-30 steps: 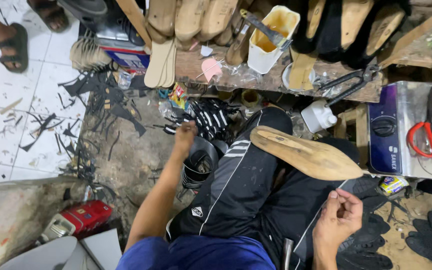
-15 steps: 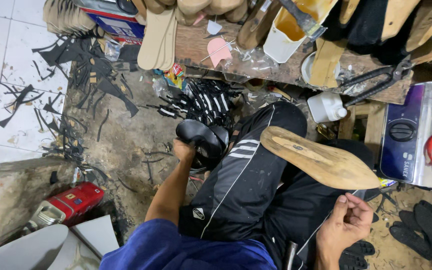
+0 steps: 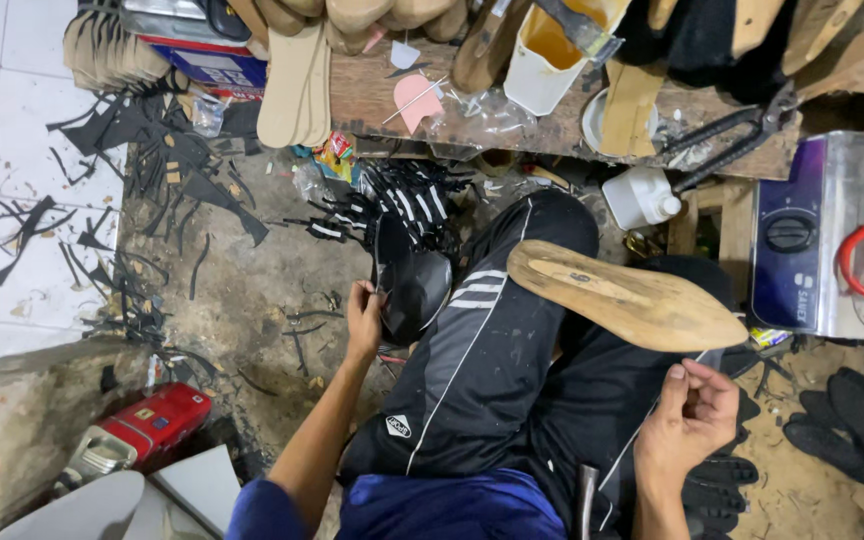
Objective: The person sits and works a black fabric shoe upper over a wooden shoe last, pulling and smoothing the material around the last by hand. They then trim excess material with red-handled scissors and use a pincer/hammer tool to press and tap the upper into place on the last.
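We pinch the black shoe upper [image 3: 414, 285] in our left hand [image 3: 362, 320], lifted clear of scraps | right hand [image 3: 690, 415] curled loosely, fingers together at 4 o'clock, steadying wooden last [image 3: 624, 297] across our lap.

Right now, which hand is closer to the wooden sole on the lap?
Right. The right hand sits just below the wooden sole; the left hand grips a black shoe upper farther left.
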